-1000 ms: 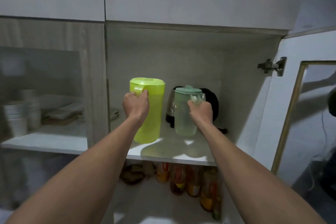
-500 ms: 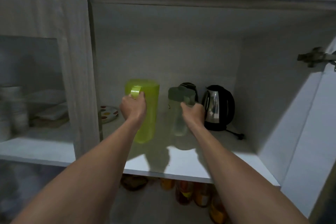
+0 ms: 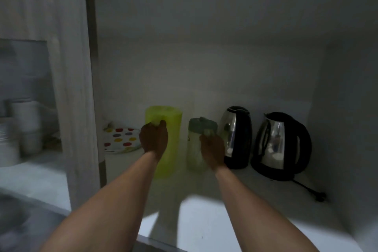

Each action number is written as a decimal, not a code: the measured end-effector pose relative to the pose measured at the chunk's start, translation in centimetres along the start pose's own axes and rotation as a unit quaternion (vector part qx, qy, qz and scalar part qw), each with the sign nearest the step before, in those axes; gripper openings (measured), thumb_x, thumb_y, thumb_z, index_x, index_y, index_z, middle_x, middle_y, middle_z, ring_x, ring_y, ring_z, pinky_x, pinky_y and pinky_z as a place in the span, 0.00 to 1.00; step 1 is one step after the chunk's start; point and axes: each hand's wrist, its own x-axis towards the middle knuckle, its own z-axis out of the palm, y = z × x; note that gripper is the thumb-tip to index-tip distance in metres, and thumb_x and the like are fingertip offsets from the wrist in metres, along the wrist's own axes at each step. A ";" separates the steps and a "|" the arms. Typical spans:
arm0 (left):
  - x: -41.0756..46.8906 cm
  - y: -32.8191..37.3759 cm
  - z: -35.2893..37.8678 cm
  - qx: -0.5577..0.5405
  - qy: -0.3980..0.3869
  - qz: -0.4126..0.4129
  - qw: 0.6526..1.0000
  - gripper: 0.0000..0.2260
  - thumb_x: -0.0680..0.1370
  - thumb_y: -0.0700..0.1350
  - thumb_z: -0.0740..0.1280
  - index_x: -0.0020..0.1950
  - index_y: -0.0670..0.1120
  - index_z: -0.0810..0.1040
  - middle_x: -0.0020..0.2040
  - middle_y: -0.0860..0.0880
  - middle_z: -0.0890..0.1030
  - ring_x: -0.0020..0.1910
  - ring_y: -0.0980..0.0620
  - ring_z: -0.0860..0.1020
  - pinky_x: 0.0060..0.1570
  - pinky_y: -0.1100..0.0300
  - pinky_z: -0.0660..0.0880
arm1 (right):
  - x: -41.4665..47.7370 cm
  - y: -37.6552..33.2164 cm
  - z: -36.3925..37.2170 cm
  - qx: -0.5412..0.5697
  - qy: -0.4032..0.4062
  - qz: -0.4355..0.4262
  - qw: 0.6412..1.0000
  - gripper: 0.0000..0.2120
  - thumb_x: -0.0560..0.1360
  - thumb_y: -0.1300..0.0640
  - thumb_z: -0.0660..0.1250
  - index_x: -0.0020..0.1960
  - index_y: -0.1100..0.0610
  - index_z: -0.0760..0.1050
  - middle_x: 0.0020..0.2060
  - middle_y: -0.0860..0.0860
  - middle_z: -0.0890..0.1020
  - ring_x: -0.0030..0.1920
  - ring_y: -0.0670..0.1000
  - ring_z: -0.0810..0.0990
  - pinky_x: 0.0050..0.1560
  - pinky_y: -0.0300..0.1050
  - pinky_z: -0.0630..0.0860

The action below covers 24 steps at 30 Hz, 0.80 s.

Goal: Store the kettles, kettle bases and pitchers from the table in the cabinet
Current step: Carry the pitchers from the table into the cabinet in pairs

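Deep inside the open cabinet, my left hand (image 3: 153, 139) grips the handle of a tall lime-green pitcher (image 3: 170, 129) that stands upright on the white shelf (image 3: 204, 217). My right hand (image 3: 212, 150) holds the handle of a smaller pale pitcher with a grey-green lid (image 3: 195, 149), just right of the green one. Two steel-and-black kettles stand to the right: one (image 3: 236, 137) directly beside the pale pitcher, the other (image 3: 281, 146) further right on its base, with a black cord and plug (image 3: 319, 197) trailing forward.
A plate with coloured dots (image 3: 120, 140) lies at the back left of the shelf. A wooden divider (image 3: 90, 80) separates a left compartment holding stacked white cups (image 3: 24, 127). The cabinet's right wall (image 3: 347, 108) stands close to the right kettle.
Both hands have pushed the two pitchers further back on the shelf, next to the kettles. My view has moved closer into the darker cabinet, and a second kettle now shows.
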 end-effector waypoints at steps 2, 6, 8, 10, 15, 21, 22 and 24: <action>1.1 -0.5 1.0 0.002 0.005 0.010 1.000 0.17 0.76 0.48 0.68 0.39 0.33 0.80 0.40 0.32 0.82 0.45 0.34 0.81 0.49 0.46 0.76 | 1.0 0.6 1.2 0.011 0.001 0.006 1.000 0.11 0.76 0.61 0.68 0.35 0.61 0.74 0.35 0.62 0.80 0.38 0.61 0.80 0.36 0.47 0.66; 2.8 -0.9 2.6 -0.008 -0.010 -0.011 1.000 0.19 0.76 0.51 0.67 0.42 0.33 0.80 0.43 0.32 0.82 0.47 0.34 0.80 0.51 0.46 0.76 | 2.5 1.4 2.9 0.026 -0.018 0.018 0.999 0.06 0.76 0.60 0.67 0.41 0.58 0.74 0.37 0.57 0.80 0.38 0.57 0.79 0.39 0.47 0.72; 3.7 -1.2 3.3 -0.011 -0.024 -0.019 0.999 0.19 0.75 0.51 0.66 0.43 0.34 0.80 0.44 0.33 0.82 0.47 0.34 0.80 0.51 0.45 0.77 | 3.3 1.8 3.5 0.038 -0.015 0.016 0.999 0.05 0.76 0.59 0.67 0.42 0.57 0.75 0.37 0.55 0.80 0.37 0.55 0.78 0.40 0.47 0.73; 4.3 -1.4 3.9 -0.019 -0.037 -0.031 0.999 0.18 0.75 0.52 0.65 0.43 0.35 0.79 0.45 0.33 0.82 0.47 0.35 0.81 0.50 0.45 0.78 | 3.8 2.1 3.9 0.052 -0.016 0.014 0.998 0.05 0.76 0.60 0.67 0.42 0.57 0.75 0.34 0.53 0.79 0.34 0.54 0.77 0.39 0.46 0.72; 5.7 -2.1 5.6 -0.021 -0.036 -0.033 0.999 0.18 0.69 0.57 0.64 0.32 0.42 0.73 0.40 0.32 0.82 0.43 0.34 0.81 0.45 0.44 0.79 | 5.6 3.0 4.4 0.035 -0.011 0.031 0.999 0.05 0.76 0.60 0.68 0.43 0.59 0.74 0.34 0.55 0.78 0.37 0.57 0.78 0.38 0.44 0.68; 6.3 -1.6 6.0 0.006 -0.062 -0.048 0.997 0.18 0.77 0.51 0.67 0.50 0.35 0.80 0.49 0.35 0.82 0.52 0.36 0.80 0.54 0.45 0.77 | 6.5 2.4 3.9 0.013 -0.035 0.052 0.998 0.13 0.78 0.54 0.69 0.53 0.64 0.78 0.43 0.56 0.81 0.50 0.60 0.83 0.40 0.41 0.66; 6.3 -1.5 6.0 0.018 -0.070 -0.053 0.996 0.18 0.77 0.52 0.67 0.52 0.35 0.80 0.50 0.35 0.82 0.53 0.36 0.79 0.55 0.45 0.76 | 6.5 2.3 3.7 0.002 -0.040 0.059 0.997 0.16 0.79 0.51 0.69 0.56 0.65 0.78 0.45 0.55 0.81 0.52 0.59 0.82 0.41 0.40 0.65; 6.3 -1.6 5.8 0.058 -0.084 -0.057 0.993 0.20 0.77 0.53 0.66 0.56 0.36 0.79 0.54 0.36 0.81 0.56 0.36 0.79 0.57 0.46 0.76 | 6.2 1.8 3.5 -0.019 -0.051 0.067 0.996 0.22 0.78 0.47 0.70 0.61 0.65 0.77 0.52 0.57 0.83 0.56 0.59 0.81 0.43 0.40 0.66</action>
